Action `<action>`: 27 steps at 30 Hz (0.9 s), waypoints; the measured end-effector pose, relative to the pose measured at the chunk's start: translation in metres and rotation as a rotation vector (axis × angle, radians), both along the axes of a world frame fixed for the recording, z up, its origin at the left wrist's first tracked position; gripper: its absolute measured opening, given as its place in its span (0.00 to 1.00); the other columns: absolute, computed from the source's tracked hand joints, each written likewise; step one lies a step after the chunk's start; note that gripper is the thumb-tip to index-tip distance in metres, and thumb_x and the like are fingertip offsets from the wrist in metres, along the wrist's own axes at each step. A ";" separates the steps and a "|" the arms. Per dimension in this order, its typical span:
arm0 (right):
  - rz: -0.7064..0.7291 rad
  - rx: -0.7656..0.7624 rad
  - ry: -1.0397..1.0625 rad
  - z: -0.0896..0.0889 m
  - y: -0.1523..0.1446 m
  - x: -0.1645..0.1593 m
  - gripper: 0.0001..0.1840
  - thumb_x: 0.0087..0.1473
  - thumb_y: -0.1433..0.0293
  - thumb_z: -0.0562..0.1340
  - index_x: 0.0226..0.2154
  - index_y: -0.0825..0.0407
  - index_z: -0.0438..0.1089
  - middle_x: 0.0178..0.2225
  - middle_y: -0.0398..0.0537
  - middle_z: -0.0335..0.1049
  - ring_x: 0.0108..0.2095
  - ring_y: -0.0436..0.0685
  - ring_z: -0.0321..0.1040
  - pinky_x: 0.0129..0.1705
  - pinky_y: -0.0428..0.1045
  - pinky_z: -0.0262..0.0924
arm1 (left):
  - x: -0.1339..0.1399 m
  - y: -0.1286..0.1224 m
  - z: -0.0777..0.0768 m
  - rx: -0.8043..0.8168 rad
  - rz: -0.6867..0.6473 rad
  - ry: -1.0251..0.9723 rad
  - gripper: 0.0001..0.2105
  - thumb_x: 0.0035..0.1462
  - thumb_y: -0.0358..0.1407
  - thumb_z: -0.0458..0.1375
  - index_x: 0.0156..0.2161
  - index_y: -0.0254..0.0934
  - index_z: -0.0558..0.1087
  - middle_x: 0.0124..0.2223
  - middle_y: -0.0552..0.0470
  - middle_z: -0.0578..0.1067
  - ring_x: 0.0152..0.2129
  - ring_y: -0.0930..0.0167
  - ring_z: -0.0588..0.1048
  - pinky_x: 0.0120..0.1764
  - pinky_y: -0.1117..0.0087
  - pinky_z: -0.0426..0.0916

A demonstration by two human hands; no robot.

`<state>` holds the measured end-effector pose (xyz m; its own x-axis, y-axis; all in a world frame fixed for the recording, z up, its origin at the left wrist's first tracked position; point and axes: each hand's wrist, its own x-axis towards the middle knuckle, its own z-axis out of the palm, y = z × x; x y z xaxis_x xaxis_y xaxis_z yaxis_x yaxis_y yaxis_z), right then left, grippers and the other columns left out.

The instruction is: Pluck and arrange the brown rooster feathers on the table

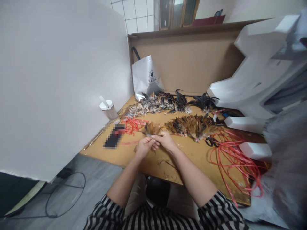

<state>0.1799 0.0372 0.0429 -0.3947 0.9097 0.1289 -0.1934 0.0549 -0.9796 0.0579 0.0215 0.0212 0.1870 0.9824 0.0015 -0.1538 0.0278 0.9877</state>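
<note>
A small bunch of brown and black feathers [152,128] stands up from between my two hands, above the front middle of the wooden table [153,166]. My left hand [145,145] is closed around its lower end. From the other side my right hand [165,140] pinches at the same spot, its fingertips meeting those of the left. Just beyond and to the right lies a pile of golden-brown feather bunches [192,126]. Cut red plastic ties [133,125] lie behind and left of my hands. The base of the held bunch is hidden by my fingers.
Grey and dark feathers [155,103] line the back, before a silver bag [145,75]. A lidded cup [109,110] stands left, near a blurred-out dark object [114,137]. Black-handled scissors [212,141] and long red strands [235,159] lie right, beside white foam [256,150].
</note>
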 end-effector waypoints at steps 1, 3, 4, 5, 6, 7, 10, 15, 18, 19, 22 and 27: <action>0.030 0.001 0.009 0.000 -0.001 -0.001 0.22 0.42 0.57 0.62 0.11 0.53 0.58 0.09 0.39 0.56 0.12 0.48 0.55 0.16 0.45 0.49 | -0.001 -0.001 -0.001 -0.005 -0.006 0.008 0.14 0.43 0.43 0.60 0.23 0.30 0.72 0.22 0.47 0.74 0.15 0.76 0.68 0.21 0.74 0.64; 0.053 0.015 -0.001 -0.001 -0.003 -0.003 0.22 0.43 0.57 0.62 0.11 0.53 0.59 0.09 0.40 0.57 0.13 0.48 0.56 0.17 0.45 0.51 | -0.004 -0.002 -0.002 0.004 -0.026 0.023 0.15 0.44 0.43 0.59 0.23 0.30 0.73 0.20 0.48 0.73 0.14 0.76 0.68 0.21 0.74 0.64; 0.041 0.030 -0.019 -0.001 -0.002 -0.003 0.21 0.43 0.57 0.62 0.12 0.53 0.59 0.10 0.40 0.58 0.14 0.48 0.57 0.18 0.45 0.52 | -0.007 -0.002 -0.002 0.014 -0.032 0.031 0.15 0.44 0.44 0.59 0.23 0.30 0.73 0.19 0.48 0.72 0.14 0.76 0.68 0.21 0.74 0.64; 0.007 0.051 -0.037 -0.001 -0.001 -0.002 0.20 0.43 0.58 0.62 0.13 0.53 0.61 0.11 0.40 0.59 0.15 0.48 0.57 0.19 0.45 0.53 | -0.010 -0.002 -0.002 0.028 -0.026 0.034 0.15 0.45 0.43 0.58 0.24 0.30 0.73 0.19 0.48 0.72 0.14 0.76 0.68 0.21 0.74 0.64; -0.044 0.080 -0.059 -0.001 0.001 0.000 0.17 0.43 0.59 0.62 0.15 0.54 0.64 0.13 0.41 0.61 0.16 0.48 0.58 0.21 0.45 0.54 | -0.014 -0.002 -0.002 0.035 0.000 0.037 0.15 0.45 0.43 0.59 0.24 0.30 0.73 0.19 0.48 0.72 0.15 0.76 0.68 0.21 0.74 0.64; -0.117 0.117 -0.070 -0.002 0.004 0.002 0.14 0.43 0.59 0.63 0.18 0.53 0.67 0.15 0.41 0.64 0.18 0.49 0.60 0.24 0.46 0.55 | -0.018 -0.002 -0.003 0.039 0.046 0.041 0.14 0.45 0.43 0.59 0.25 0.30 0.74 0.21 0.48 0.73 0.15 0.76 0.68 0.22 0.74 0.64; -0.367 0.270 -0.115 -0.001 0.016 0.014 0.10 0.42 0.63 0.63 0.28 0.51 0.72 0.28 0.46 0.71 0.30 0.53 0.65 0.35 0.48 0.58 | -0.032 -0.001 -0.007 0.031 0.273 -0.020 0.14 0.44 0.42 0.59 0.30 0.30 0.74 0.27 0.46 0.76 0.17 0.77 0.69 0.21 0.75 0.62; -0.378 0.547 -0.399 0.001 0.021 0.027 0.07 0.46 0.66 0.61 0.27 0.51 0.73 0.30 0.48 0.69 0.34 0.54 0.64 0.39 0.50 0.57 | -0.046 -0.001 -0.019 -0.008 0.358 -0.113 0.15 0.43 0.42 0.60 0.31 0.29 0.73 0.27 0.46 0.75 0.16 0.78 0.68 0.20 0.77 0.59; -0.285 0.731 -0.660 0.005 0.016 0.026 0.07 0.48 0.68 0.59 0.28 0.49 0.74 0.33 0.48 0.68 0.37 0.55 0.61 0.42 0.51 0.53 | -0.048 -0.001 -0.021 -0.019 0.331 -0.162 0.15 0.43 0.42 0.61 0.32 0.30 0.73 0.29 0.47 0.76 0.17 0.79 0.67 0.20 0.77 0.59; -0.246 0.778 -0.752 0.007 0.014 0.026 0.07 0.48 0.68 0.59 0.29 0.49 0.74 0.34 0.49 0.68 0.38 0.55 0.59 0.43 0.52 0.52 | -0.049 -0.001 -0.021 -0.021 0.319 -0.168 0.15 0.42 0.42 0.61 0.32 0.30 0.73 0.28 0.47 0.76 0.16 0.79 0.67 0.20 0.77 0.58; -0.173 0.844 -0.956 0.013 0.010 0.025 0.08 0.49 0.67 0.58 0.31 0.48 0.73 0.38 0.49 0.66 0.41 0.57 0.56 0.44 0.53 0.49 | -0.049 -0.001 -0.020 -0.023 0.290 -0.151 0.16 0.43 0.42 0.60 0.31 0.29 0.73 0.27 0.46 0.75 0.16 0.79 0.67 0.20 0.77 0.58; -0.307 0.761 -1.112 0.011 0.010 0.017 0.09 0.48 0.64 0.59 0.32 0.48 0.72 0.39 0.50 0.65 0.43 0.60 0.54 0.43 0.54 0.47 | -0.048 -0.001 -0.022 -0.031 0.261 -0.172 0.17 0.42 0.43 0.60 0.33 0.30 0.72 0.29 0.46 0.76 0.16 0.79 0.67 0.20 0.77 0.58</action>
<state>0.1972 0.0471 0.0539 -0.4144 0.8267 0.3806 0.7802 0.5381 -0.3191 0.0095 0.0205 -0.0004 -0.0723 0.9972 -0.0194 -0.3243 -0.0051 0.9459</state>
